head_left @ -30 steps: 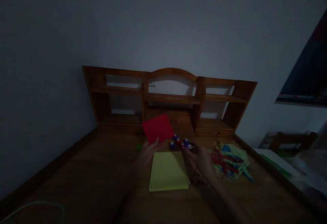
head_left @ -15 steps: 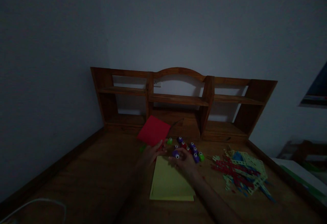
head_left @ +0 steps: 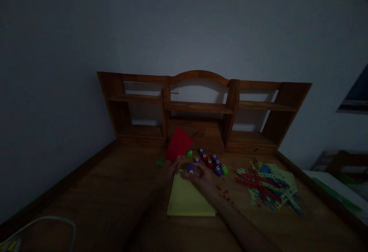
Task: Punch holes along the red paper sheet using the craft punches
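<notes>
Over the yellow paper (head_left: 188,200), the right hand (head_left: 202,178) is pinching one purple toy (head_left: 190,169), the left hand (head_left: 169,169) gripping a red sheet (head_left: 178,144), other toys (head_left: 209,163) standing unheld.

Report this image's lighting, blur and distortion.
Head view: dim overall, the wall brightest around the middle; head view: left hand and right hand soft, fine detail lost; head view: the shelf unit splays outward, probably wide-angle stretch.
</notes>
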`<state>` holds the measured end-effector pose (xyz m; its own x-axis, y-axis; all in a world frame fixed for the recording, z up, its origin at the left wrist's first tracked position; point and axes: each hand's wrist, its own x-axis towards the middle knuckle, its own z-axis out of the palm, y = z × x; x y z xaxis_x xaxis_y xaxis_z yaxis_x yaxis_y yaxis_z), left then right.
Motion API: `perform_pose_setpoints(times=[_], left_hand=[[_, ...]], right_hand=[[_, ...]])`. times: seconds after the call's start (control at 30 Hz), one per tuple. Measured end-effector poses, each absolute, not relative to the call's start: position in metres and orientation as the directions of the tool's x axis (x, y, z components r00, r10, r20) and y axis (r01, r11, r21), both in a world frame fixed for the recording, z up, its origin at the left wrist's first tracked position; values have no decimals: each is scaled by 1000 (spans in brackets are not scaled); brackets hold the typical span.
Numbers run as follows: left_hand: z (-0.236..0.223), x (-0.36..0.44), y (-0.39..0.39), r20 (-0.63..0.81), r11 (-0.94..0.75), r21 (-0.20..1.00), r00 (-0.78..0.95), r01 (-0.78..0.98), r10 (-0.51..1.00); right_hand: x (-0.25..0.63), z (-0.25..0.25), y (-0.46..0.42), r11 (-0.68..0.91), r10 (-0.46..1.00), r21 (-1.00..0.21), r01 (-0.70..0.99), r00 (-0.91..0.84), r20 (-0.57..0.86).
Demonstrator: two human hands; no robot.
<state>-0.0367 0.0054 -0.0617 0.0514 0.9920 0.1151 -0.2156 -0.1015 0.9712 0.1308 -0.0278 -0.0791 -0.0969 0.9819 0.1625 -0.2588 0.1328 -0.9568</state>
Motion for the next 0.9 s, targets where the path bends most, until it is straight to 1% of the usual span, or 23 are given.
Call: perform_pose_setpoints(times=[0.1,0.17,0.23,0.4,0.53,0.77,0.9], left_hand=[[-58,-35,2,197,-182,976,135,-117,971],[-57,-35,1,214,-207,977,177,-57,961],[-57,-35,1,216,-213,976,195,-36,957],[-51,-35,-1,233,-225,972,162,-64,959],[-45,-34,-4,258,-260,966,131,1,957],[-50,-36,-2,218,-226,971,91,84,972],[-59,-38,3,263,-275,945,88,179,961]], right_hand=[[132,-77,-27,158,981,-946,-282,-65,183],[132,-75,-27,157,983,-941,-299,-40,177],[132,-74,-27,141,987,-941,-307,-34,159],[131,-76,-25,124,989,-928,-350,-31,144],[131,-81,-24,112,989,-931,-348,-54,139],[131,-72,-29,103,989,-915,-389,-56,136],[131,-69,-30,101,993,-935,-340,-19,114]])
